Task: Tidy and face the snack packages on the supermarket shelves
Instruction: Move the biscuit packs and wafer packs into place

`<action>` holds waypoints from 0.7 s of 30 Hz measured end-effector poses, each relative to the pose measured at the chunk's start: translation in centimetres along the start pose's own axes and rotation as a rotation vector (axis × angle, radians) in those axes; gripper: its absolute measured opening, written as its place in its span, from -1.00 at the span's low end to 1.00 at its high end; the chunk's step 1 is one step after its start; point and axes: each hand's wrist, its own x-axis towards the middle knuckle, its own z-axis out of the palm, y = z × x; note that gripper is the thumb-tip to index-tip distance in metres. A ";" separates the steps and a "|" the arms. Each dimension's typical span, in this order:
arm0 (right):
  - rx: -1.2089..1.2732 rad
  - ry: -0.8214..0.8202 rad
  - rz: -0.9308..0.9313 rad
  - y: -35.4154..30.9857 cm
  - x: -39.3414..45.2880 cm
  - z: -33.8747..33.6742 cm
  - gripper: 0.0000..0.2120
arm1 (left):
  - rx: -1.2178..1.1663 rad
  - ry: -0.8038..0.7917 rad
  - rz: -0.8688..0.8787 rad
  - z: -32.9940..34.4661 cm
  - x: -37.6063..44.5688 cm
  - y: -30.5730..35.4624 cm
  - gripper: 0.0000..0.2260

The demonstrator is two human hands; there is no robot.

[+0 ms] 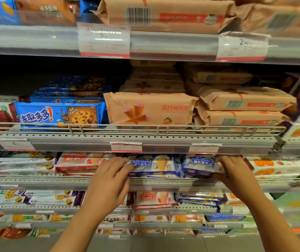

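1. shelving across the whole frame, tier on tier, grey perforated front edges with a wire rail on the middle tier.
2. peach-brown wafer-cone packs at centre on the middle tier, front one face-out with cone pictures; more of the same stacked just right, barcode side forward, and another on the top tier.
3. blue cookie packs left of centre on the middle tier, stacked several high, front one face-out behind the wire rail.
4. white-and-purple snack packs at lower left, one tier below the cookies.
5. red-and-white wafer pack just left of the left hand, face-out on the same tier.
6. blue wafer biscuit pack at lower centre of the frame, lying flat and face-out at the front of that tier, atop others like it.
7. second blue wafer pack just right of the first, tilted a little, touching it.
8. left hand at lower centre, palm down, fingers curled over the left end of the first blue pack, holding it.
9. right hand at lower right, fingers wrapped over the right end of the second blue pack, thumb beneath, gripping it.
10. price tags in clear holders on the shelf edges, print blurred.
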 end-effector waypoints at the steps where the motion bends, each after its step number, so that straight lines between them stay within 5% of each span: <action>1: -0.024 -0.022 0.000 0.5 0.3 -0.1 -0.50 | 0.008 0.053 0.011 0.0 0.5 0.8 -0.64; 5: -0.107 -0.104 0.023 1.6 1.7 -0.4 -0.42 | 0.062 0.196 -0.132 -0.6 2.3 1.7 -0.50; 11: -0.114 -0.307 0.094 2.3 3.3 0.1 -0.43 | 0.170 0.145 -0.259 -0.3 2.6 1.1 -0.40; 21: -0.109 -0.304 0.029 2.8 3.6 0.5 -0.48 | 0.114 0.236 -0.337 0.4 3.0 1.8 -0.41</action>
